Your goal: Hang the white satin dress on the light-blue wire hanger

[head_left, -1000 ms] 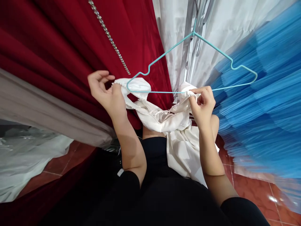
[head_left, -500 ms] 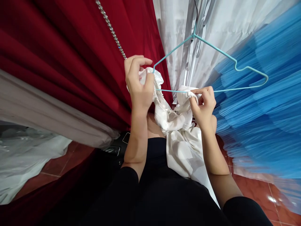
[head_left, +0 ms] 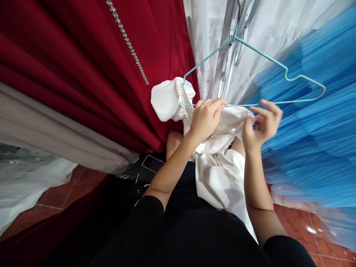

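A white dress [head_left: 217, 174] with strings of pearl-like beads lies across my lap, its upper part gathered at a light blue wire hanger [head_left: 258, 55]. The hanger's left end sits inside a puffed part of the cloth, while its right end is bare. My left hand [head_left: 207, 118] is closed on the dress's upper edge, against the hanger's lower bar. To its right, my right hand [head_left: 263, 126] pinches the far edge of the same cloth between thumb and fingers, with the other fingers raised near the bar.
Red drapery [head_left: 83, 66] with a beaded strand [head_left: 128, 44] hangs on the left, above pale cloth [head_left: 69, 129]. Blue tulle [head_left: 311, 129] fills the right side. Metal poles [head_left: 226, 63] stand behind the hanger. Two phones, one a dark phone [head_left: 152, 163], lie by my left arm.
My left hand has let go of the puffed left end and moved right to the middle of the bar. My right hand has shifted right, drawing the cloth edge out along the bar.
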{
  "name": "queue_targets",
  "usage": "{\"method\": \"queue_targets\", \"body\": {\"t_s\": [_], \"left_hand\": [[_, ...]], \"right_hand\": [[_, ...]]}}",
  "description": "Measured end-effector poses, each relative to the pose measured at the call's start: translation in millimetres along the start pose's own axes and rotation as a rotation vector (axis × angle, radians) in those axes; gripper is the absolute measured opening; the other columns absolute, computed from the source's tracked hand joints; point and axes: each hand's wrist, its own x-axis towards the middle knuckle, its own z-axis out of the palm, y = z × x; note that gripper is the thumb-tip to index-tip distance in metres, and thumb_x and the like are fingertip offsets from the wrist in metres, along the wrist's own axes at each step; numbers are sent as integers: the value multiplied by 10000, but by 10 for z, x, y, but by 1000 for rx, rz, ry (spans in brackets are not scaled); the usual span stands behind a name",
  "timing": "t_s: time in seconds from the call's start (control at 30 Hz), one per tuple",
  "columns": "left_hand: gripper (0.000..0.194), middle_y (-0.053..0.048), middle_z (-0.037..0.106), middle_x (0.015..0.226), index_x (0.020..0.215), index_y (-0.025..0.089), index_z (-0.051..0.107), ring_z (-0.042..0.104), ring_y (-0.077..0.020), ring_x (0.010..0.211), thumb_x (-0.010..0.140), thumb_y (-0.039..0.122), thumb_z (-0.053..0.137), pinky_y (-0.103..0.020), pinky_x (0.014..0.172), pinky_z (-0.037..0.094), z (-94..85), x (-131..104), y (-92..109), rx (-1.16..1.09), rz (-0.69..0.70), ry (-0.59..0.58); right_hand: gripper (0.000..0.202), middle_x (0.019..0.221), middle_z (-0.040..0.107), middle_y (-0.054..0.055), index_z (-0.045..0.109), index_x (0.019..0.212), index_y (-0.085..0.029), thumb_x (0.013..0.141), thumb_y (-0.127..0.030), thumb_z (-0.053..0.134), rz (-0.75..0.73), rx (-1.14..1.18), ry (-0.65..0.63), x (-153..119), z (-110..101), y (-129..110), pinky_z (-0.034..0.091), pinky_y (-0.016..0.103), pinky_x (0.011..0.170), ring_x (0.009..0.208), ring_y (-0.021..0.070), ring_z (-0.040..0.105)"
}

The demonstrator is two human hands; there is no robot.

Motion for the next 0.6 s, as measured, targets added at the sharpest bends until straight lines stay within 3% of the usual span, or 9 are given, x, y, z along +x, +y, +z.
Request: {"method": "queue_targets", "body": {"t_s": [0.07,0.1,0.13,0.23,0.3,0.43,0.6], "left_hand": [[250,-8,822,956,1105,257,737,734,-256,937,1154,201,498,-415,920,457,-84,19,-48,6,-2,-25],[249,-4,823,948,1088,256,739,735,-257,929,1147,194,505,-414,923,455,-118,22,-67,8,-5,-36],[250,0,824,946,1078,256,741,736,-256,924,1142,191,509,-413,928,453,-145,21,-79,7,-5,-46],[251,2,830,961,1084,255,745,736,-250,913,1140,197,508,-411,936,451,-177,3,-64,6,-12,-54],[246,-4,831,968,1087,253,747,732,-248,907,1141,206,512,-409,925,452,-167,-4,-30,9,-17,-59],[257,-10,826,963,1091,247,752,733,-251,925,1135,182,508,-405,927,446,-168,16,1,18,-19,-105],[276,-23,817,984,1091,230,745,731,-258,966,1137,172,479,-404,947,435,-288,49,24,102,-74,-173]], "right_hand": [[289,1136,616,95,720,1025,-246,803,-96,613,36,-70,242,158,-150,280,450,296,568,1048,240,662],[283,1015,574,74,668,962,-248,755,-66,607,26,-69,377,268,-228,437,417,288,541,971,225,648],[317,957,543,48,619,948,-257,730,-27,600,50,-63,409,391,-307,588,423,288,545,876,193,629],[479,945,528,6,533,951,-283,677,105,590,155,-33,319,763,-530,900,478,297,609,782,140,603],[505,956,547,-1,534,953,-283,685,141,593,171,-19,262,944,-649,944,486,313,635,780,135,624],[382,955,621,-7,622,963,-242,774,89,639,51,-42,183,1100,-743,779,471,324,650,813,127,661],[167,875,674,-37,690,879,-169,874,-11,634,33,-216,-14,1217,-511,497,398,249,606,818,99,645]]}}
